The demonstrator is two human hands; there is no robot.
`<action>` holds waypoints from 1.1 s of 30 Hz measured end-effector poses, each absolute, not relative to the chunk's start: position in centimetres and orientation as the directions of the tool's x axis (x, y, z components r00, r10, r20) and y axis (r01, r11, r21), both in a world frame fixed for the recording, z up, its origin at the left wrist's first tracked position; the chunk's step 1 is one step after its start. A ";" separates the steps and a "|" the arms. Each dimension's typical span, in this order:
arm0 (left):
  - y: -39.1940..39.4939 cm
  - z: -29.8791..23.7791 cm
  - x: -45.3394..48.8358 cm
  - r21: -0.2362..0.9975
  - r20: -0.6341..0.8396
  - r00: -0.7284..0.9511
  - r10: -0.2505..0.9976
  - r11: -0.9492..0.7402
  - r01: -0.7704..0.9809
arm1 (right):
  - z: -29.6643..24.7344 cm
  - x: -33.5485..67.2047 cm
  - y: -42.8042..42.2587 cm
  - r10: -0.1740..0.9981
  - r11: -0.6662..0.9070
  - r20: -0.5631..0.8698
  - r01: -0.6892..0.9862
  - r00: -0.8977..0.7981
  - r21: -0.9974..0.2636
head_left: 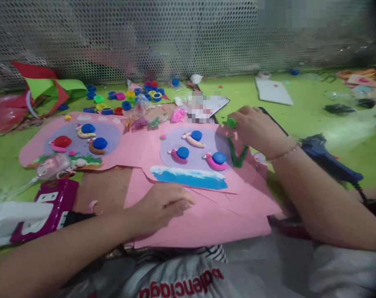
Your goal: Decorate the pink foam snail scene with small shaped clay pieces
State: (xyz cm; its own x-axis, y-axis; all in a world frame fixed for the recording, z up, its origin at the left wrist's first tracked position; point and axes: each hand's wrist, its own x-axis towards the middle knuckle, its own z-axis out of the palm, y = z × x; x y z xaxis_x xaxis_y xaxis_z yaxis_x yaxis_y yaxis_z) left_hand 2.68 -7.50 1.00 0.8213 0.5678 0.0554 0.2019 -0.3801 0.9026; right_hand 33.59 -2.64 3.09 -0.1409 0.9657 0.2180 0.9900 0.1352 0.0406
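Note:
My right hand (252,126) is closed, its fingertips pinching a lump of green modelling clay (232,122) over the right part of the pink cutout (138,142). Just below it, green clay strips (238,154) form a V on the cutout. To their left is a lilac oval (203,142) bearing clay snails (216,160) with blue bottle-cap shells, above a blue and white clay strip (188,178). My left hand (163,207) rests on the larger pink sheet (212,223) underneath, fingers curled in and nothing showing between them.
Snails with blue and red caps (62,142) sit on the cutout's left half. Several loose caps (125,105) and clay bags lie behind. A hot glue gun (327,159) is at right, a phone edge (274,120) behind my right hand, a purple power strip (56,207) at left.

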 end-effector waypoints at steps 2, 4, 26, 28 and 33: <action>-7.5 1.0 2.8 0.870 0.135 0.821 0.555 -0.463 0.169 | 3.5 32.9 -2.9 0.941 0.186 0.284 0.982 -0.185 0.021; -7.5 0.9 2.9 0.872 0.125 0.805 0.580 -0.452 0.190 | 4.1 31.3 -3.6 0.885 0.365 0.345 0.926 -0.312 -0.098; -7.9 0.4 3.1 0.983 -0.170 0.830 0.531 0.033 0.181 | 3.5 23.0 -9.6 0.334 0.917 0.324 0.384 -0.885 0.107; -7.8 0.6 3.1 0.973 -0.179 0.832 0.525 -0.031 0.229 | 3.4 22.9 -9.7 0.356 0.916 0.314 0.396 -0.880 0.071; -7.7 0.9 3.1 0.975 -0.129 0.862 0.490 -0.098 0.202 | 3.2 22.6 -9.9 0.381 0.905 0.332 0.422 -0.863 0.057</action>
State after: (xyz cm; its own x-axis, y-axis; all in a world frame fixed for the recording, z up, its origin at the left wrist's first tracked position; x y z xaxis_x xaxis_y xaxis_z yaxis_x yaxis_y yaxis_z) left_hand 3.14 -7.74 0.87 0.8623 0.4897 -0.1293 0.2016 -0.0976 0.9746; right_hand 22.57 -9.86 3.24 -0.8627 0.3814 0.3320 0.4221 0.9047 0.0575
